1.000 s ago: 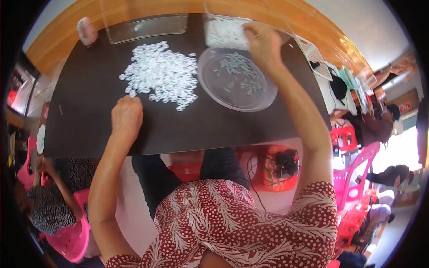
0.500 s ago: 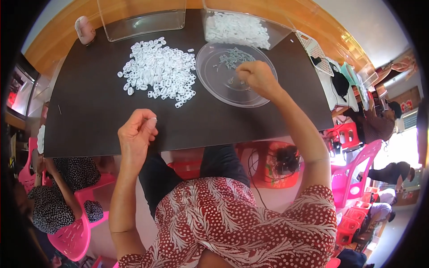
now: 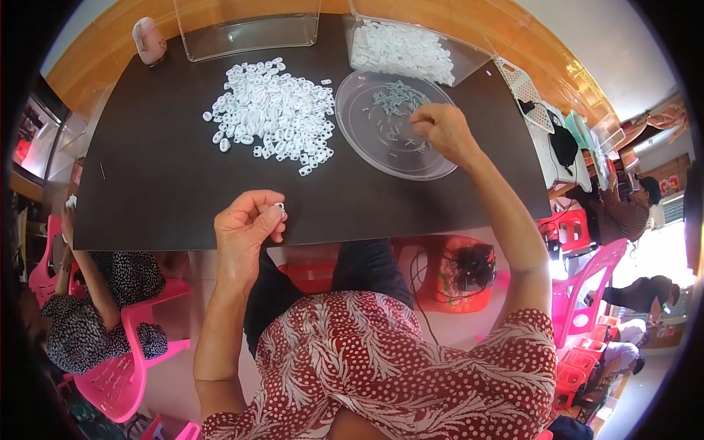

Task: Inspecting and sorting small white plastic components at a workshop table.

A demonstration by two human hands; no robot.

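Above the table's near edge, my left hand [image 3: 251, 220] pinches a small white plastic piece with a hole [image 3: 279, 208] between thumb and forefinger. Over the right side of a round clear tray [image 3: 352, 139], my right hand [image 3: 444, 130] has its fingertips pressed together. Whatever they hold, if anything, is too small to make out. Small grey pins [image 3: 400, 98] lie heaped at the tray's far side, with several more scattered across its middle. Left of the tray spreads a pile of white plastic pieces [image 3: 271, 106], some oval, some squarish with holes.
A clear bin [image 3: 403, 51] full of white pieces stands behind the tray. Another clear bin [image 3: 249, 40] is at the back, beside a pink rounded object [image 3: 149, 42]. A person in a dotted dress [image 3: 81, 334] sits at left by a pink chair [image 3: 121, 385]. The dark table [image 3: 147, 183] ends before my lap.
The view has shifted a little. My left hand has turned so that the white piece shows. My right hand has moved slightly toward the tray's right side, baring the scattered pins.
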